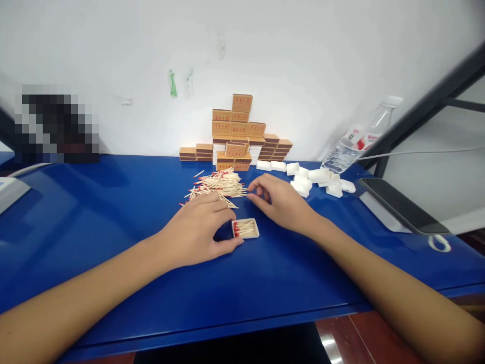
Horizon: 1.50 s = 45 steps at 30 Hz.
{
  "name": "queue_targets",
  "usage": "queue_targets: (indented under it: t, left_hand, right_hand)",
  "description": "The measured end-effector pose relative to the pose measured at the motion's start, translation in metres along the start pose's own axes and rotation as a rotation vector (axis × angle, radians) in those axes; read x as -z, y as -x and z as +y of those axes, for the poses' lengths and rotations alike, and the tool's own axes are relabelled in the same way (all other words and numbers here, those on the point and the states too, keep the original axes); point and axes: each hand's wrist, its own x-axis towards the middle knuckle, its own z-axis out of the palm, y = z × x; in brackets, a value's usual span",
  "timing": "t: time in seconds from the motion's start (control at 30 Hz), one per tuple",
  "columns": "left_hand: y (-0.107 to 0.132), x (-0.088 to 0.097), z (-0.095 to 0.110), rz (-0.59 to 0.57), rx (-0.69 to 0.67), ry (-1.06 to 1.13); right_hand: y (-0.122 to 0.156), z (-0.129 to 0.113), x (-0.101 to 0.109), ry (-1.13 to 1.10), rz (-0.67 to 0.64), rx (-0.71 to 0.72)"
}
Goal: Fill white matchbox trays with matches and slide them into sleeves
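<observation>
A small white matchbox tray [256,234] lies on the table with red-headed matches [246,227] in it, heads to the left. My left hand [199,230] grips the tray's left end between thumb and fingers. Just behind it is a loose pile of matches [223,183], partly hidden by that hand. My right hand [279,201] is at the pile's right edge, fingers curled and thumb and index fingertips slightly apart. I see no match between them.
Matchboxes [239,129] are stacked against the wall behind the pile. Several white trays [319,175] lie to the right, near a tilted water bottle [350,141] and a phone [401,205]. A blurred dark object [60,126] stands at the far left of the blue table [295,283].
</observation>
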Motion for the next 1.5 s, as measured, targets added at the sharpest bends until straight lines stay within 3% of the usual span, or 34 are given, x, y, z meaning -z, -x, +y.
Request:
queue_targets:
  t: [0.17, 0.37, 0.63, 0.8, 1.13, 1.5]
  left_hand:
    - [0.001, 0.000, 0.001, -0.022, -0.013, 0.012]
    - [0.001, 0.000, -0.004, 0.052, 0.053, -0.076]
    - [0.000, 0.001, -0.004, 0.041, 0.114, -0.095]
    - [-0.001, 0.003, -0.003, 0.030, 0.145, -0.090]
    - [-0.001, 0.002, -0.003, 0.032, 0.128, -0.077]
    - [-0.001, 0.002, -0.003, 0.039, 0.085, -0.061]
  right_hand:
    - [-0.008, 0.010, -0.009, 0.046, -0.088, -0.041]
    - [-0.004, 0.011, 0.012, 0.069, -0.116, -0.054]
    - [0.001, -0.004, 0.030, -0.051, -0.092, -0.018]
    - [0.004, -0.016, 0.026, -0.174, -0.189, 0.008]
    - [0.008, -0.017, 0.019, -0.131, -0.317, 0.084]
    - [0.006, -0.022, 0.020, -0.139, -0.283, 0.167]
